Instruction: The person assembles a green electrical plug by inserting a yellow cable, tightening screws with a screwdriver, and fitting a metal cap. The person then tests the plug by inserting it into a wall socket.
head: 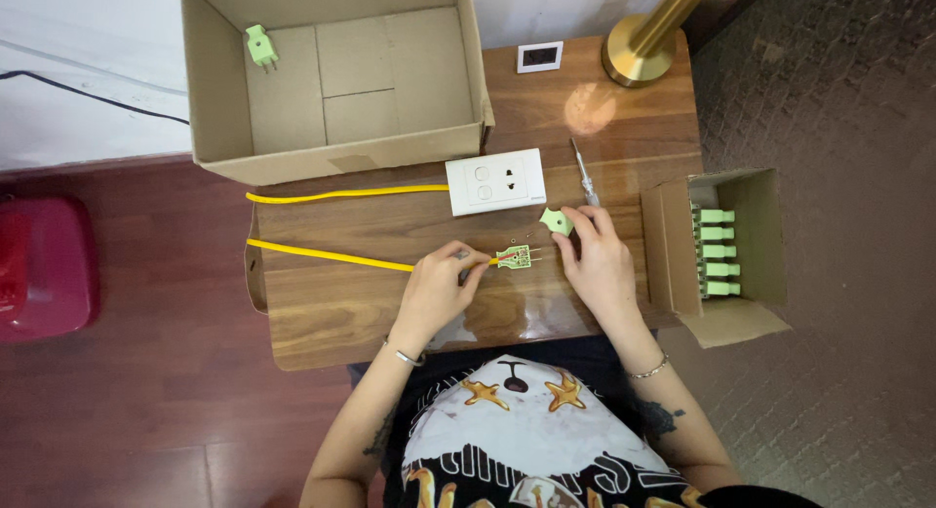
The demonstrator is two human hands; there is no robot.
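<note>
- i am looking down at a wooden table (331, 323), and at its far left a big open cardboard box (210, 98) is sitting with one finished green plug (260, 45) lying inside it.
- a yellow cable (331, 257) is looping out past the table's left edge and running back in to my left hand (439, 284); i judge that the loop hanging off the edge could be dragging on the wire end and pulling it out of place.
- my left hand is pinching the cable's end between closed fingertips, right at the open plug base (514, 256), which is lying flat on the table with its metal pins facing right.
- the base is not being held down by anything i can see, so i think it may be sliding or tipping as the wire is being pressed in.
- a white wall socket plate (495, 181) is resting just beyond the hands.
- my right hand (600, 259) is curling loosely, its fingertips holding the green plug cover (557, 221) near the base; the grip looks light, so the cover could be slipping.
- a small screwdriver (585, 175) is lying just beyond that hand, and i judge it could be rolling if nudged.
- a small box (746, 191) of green plugs is sitting open at the table's right edge, overhanging it; a bump could be knocking it off.
</note>
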